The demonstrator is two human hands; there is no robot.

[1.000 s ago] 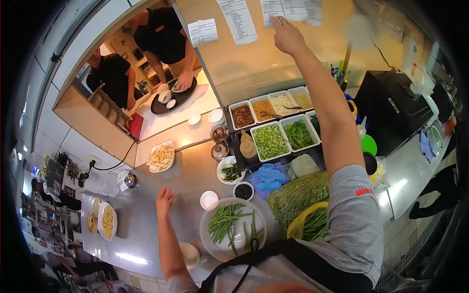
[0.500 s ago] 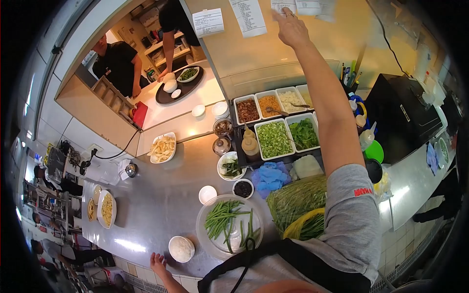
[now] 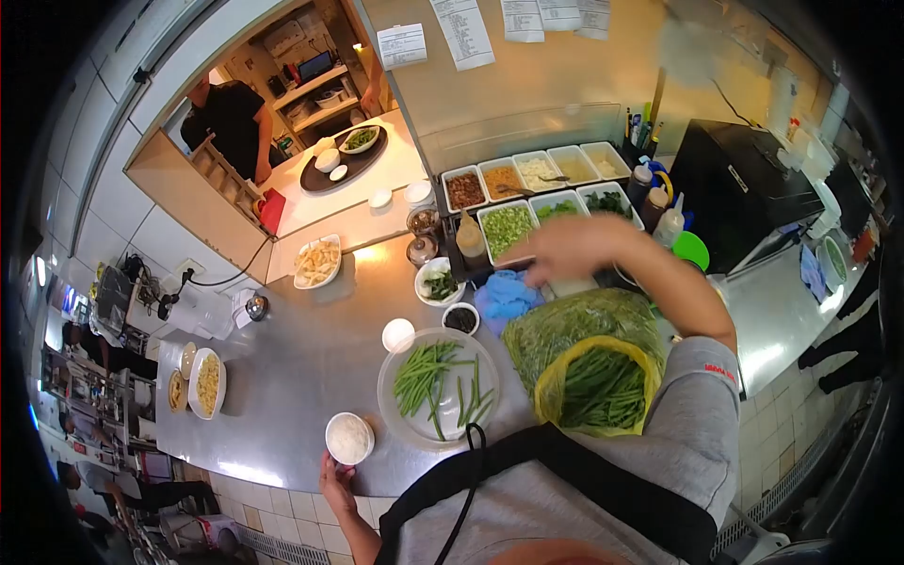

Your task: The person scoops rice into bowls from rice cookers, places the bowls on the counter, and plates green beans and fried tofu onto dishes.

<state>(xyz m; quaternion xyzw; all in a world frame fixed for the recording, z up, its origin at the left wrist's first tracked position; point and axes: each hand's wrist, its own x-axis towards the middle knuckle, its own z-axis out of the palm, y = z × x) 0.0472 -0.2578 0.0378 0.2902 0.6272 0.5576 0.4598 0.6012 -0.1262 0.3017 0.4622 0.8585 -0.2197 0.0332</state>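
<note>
My left hand (image 3: 336, 480) is at the near side of a white bowl of rice (image 3: 349, 439), its fingers curled against the bowl's lower wall. The bowl stands by the counter's front edge. My right hand (image 3: 574, 247), smeared by motion, passes over the near side of the tubs of chopped scallion (image 3: 508, 233) and green leaves (image 3: 557, 208); its fingers cannot be made out. Just below it lies a crumpled blue cloth or bag (image 3: 508, 299). A clear round tray (image 3: 388, 414) with green beans (image 3: 426, 375) sits beside the rice. To its right is a yellow-rimmed bag of greens (image 3: 603, 388).
Small bowls (image 3: 461, 320) and squeeze bottles (image 3: 670, 224) stand around the tubs. Dishes of pale food (image 3: 318, 262) are at the left. Order slips (image 3: 461, 33) hang above. Beyond the hatch, a person in black (image 3: 226, 122) stands near a dark oval tray (image 3: 320, 177).
My right hand has come down from the paper slips to above the tubs. My left hand has moved onto the rice bowl. The camera view has shifted; an arm beyond the hatch has drawn back.
</note>
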